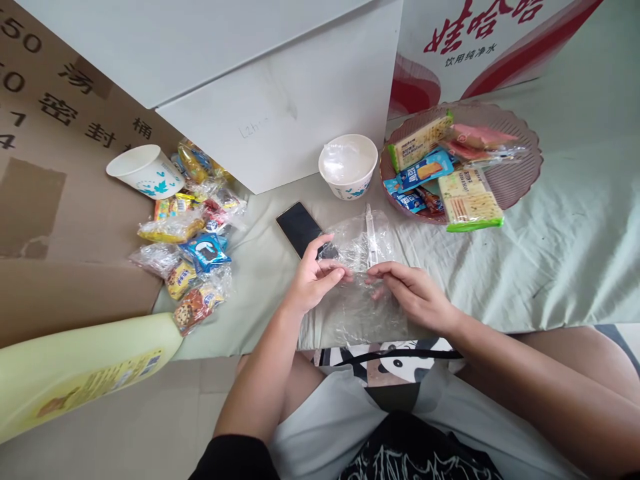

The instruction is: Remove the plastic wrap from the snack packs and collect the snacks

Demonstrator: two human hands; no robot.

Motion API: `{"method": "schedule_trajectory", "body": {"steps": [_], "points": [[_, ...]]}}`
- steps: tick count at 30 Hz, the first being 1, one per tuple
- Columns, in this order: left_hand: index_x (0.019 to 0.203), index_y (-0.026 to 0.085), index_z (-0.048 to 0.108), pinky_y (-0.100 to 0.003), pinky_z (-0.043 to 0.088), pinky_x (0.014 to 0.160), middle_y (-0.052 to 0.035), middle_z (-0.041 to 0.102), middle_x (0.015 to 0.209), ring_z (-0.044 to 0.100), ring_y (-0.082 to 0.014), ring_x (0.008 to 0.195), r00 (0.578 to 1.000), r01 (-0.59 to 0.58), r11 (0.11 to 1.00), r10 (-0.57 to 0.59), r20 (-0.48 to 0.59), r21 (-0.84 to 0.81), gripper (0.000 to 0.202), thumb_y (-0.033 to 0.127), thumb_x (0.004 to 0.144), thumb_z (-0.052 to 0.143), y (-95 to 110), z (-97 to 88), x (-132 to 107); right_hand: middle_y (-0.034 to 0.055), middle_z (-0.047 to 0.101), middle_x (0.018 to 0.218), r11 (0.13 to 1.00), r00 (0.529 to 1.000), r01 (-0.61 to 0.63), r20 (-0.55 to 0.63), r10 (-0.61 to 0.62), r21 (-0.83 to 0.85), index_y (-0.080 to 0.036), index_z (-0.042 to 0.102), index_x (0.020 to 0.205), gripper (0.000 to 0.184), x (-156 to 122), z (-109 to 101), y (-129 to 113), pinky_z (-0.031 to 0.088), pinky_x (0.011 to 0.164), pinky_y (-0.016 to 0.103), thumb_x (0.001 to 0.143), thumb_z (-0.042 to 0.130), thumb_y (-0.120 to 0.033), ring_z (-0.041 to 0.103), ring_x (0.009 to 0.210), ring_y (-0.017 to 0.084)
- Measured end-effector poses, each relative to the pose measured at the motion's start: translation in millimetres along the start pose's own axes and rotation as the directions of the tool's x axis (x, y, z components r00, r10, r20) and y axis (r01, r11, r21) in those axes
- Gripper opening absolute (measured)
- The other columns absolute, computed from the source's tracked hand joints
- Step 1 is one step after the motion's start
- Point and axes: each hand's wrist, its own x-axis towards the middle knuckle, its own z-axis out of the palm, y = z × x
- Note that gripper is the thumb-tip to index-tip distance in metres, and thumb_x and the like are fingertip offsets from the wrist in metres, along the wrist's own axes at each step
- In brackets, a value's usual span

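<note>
A clear plastic bag (361,248) lies on the pale green sheet (550,247) in front of me. My left hand (313,277) pinches the bag's left edge with fingers closed. On the bag's right side, my right hand (415,293) pinches it at the middle fold. Both hands rest low on the bag, close together. A black phone (299,227) lies partly under the bag's left corner, just above my left hand.
A pink plate (520,173) holds several wrapped biscuits at the right. A paper cup (349,167) with plastic inside stands behind the bag. Another paper cup (146,172) lies tipped beside a heap of snack packets (193,247). A white box (280,100) stands behind; cardboard (60,167) lies left.
</note>
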Motion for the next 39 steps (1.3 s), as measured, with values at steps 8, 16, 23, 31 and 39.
{"method": "schedule_trajectory", "body": {"steps": [8, 16, 23, 31, 39], "points": [[0.113, 0.020, 0.063, -0.025, 0.054, 0.071, -0.0012, 0.069, 0.081, 0.066, -0.0131, 0.072, 1.000, -0.007, 0.987, 0.003, 0.024, 0.163, 0.045, 0.035, 0.075, 0.081, 7.3, 1.1, -1.7, 0.0076, 0.077, 0.101, 1.000, 1.000, -0.022, 0.002, 0.022, -0.018, -0.021, 0.050, 0.134, 0.039, 0.1, -1.1, 2.3, 0.059, 0.072, 0.032, 0.095, 0.051, -0.029, 0.074, 0.073, 0.017], [0.110, 0.017, 0.070, -0.023, 0.047, 0.065, 0.0013, 0.059, 0.076, 0.054, -0.0099, 0.067, 0.999, 0.027, 0.947, -0.020, -0.025, 0.321, 0.040, 0.030, 0.073, 0.079, 10.3, -0.8, -6.7, 0.0003, 0.068, 0.068, 0.983, 1.000, -0.004, 0.003, 0.005, -0.181, -0.020, 0.067, 0.103, 0.021, 0.2, -0.4, 1.8, 0.047, 0.058, 0.027, 0.094, 0.052, -0.031, 0.062, 0.060, 0.015], [0.096, 0.018, 0.078, -0.023, 0.033, 0.054, 0.0045, 0.046, 0.058, 0.037, -0.0088, 0.054, 0.995, -0.091, 0.819, 0.059, 0.075, 0.566, 0.026, 0.039, 0.081, 0.073, 8.7, -3.9, -7.3, 0.0021, 0.065, 0.074, 0.966, 0.990, 0.086, -0.087, -0.110, -0.243, -0.020, 0.071, 0.095, 0.021, -0.3, -0.5, 1.8, 0.045, 0.058, 0.027, 0.093, 0.051, -0.025, 0.056, 0.060, 0.014], [0.079, 0.018, 0.081, -0.025, 0.032, 0.051, -0.0041, 0.058, 0.065, 0.047, -0.0121, 0.057, 0.990, -0.124, 0.889, 0.078, 0.120, 0.441, 0.037, 0.054, 0.081, 0.073, 9.8, 0.3, -13.9, 0.0067, 0.059, 0.086, 0.832, 0.876, 0.283, -0.224, -0.426, -0.477, -0.024, 0.071, 0.094, 0.016, -6.1, -5.5, -2.2, 0.052, 0.076, 0.037, 0.091, 0.059, -0.034, 0.060, 0.084, 0.022], [0.081, 0.022, 0.082, -0.028, 0.039, 0.062, -0.0006, 0.042, 0.069, 0.044, -0.0149, 0.070, 0.974, -0.221, 0.870, 0.172, 0.149, 0.440, 0.032, 0.054, 0.080, 0.074, 13.8, 1.7, -8.2, 0.0011, 0.069, 0.076, 0.881, 0.952, 0.295, 0.035, -0.304, -0.370, -0.023, 0.061, 0.084, 0.010, 1.5, -16.4, -2.0, 0.051, 0.088, 0.039, 0.090, 0.056, -0.028, 0.067, 0.076, 0.018]]}}
